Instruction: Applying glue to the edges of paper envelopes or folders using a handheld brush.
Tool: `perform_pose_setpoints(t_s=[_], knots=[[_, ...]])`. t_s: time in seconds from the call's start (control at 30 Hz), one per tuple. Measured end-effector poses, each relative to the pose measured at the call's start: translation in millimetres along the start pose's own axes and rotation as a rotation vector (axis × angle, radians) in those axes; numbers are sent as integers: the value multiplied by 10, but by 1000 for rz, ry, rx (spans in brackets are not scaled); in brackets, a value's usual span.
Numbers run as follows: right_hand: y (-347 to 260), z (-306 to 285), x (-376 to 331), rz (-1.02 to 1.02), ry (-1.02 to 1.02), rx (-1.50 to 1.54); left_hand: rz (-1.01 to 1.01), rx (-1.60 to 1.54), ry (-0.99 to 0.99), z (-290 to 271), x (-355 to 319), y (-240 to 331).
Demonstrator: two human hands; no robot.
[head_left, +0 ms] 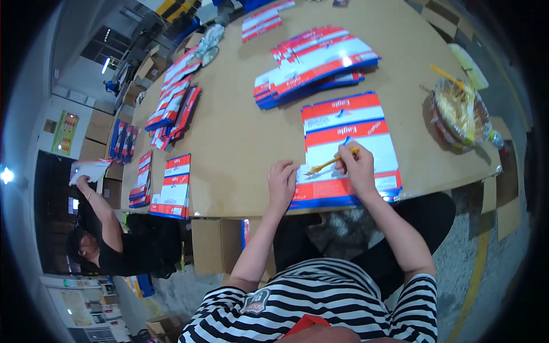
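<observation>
**Flat carton sheet worked at table edge**

Brown worktable (240, 148) carries stacked printed sheets. Right hand (357, 166) pinches a yellow brush (331, 163) over the red, white and blue flat carton (349, 143) at the near edge. Left hand (282, 184), fingers curled, presses beside it. Risk: the overhanging sheet may slip, judging by its position.

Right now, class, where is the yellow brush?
In the head view, the yellow brush is in the right hand, lying across the flat red, white and blue carton sheet at the table's near edge, beside the left hand.
</observation>
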State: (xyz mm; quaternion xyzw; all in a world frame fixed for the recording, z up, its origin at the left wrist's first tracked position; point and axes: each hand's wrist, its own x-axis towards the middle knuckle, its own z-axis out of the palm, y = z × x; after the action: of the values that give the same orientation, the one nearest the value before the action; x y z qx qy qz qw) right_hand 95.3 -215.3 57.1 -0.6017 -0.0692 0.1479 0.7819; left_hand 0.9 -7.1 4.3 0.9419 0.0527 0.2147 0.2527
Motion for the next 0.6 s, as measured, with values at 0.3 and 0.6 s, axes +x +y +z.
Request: perform_pose_setpoints(t_s=[0.3,0.6], knots=[[-391,-382,128,-221,260,291,45,-140,74,-208,1353,-129],[-497,-547,192,-250,294,341,88,265,-284,345,2508,-347]])
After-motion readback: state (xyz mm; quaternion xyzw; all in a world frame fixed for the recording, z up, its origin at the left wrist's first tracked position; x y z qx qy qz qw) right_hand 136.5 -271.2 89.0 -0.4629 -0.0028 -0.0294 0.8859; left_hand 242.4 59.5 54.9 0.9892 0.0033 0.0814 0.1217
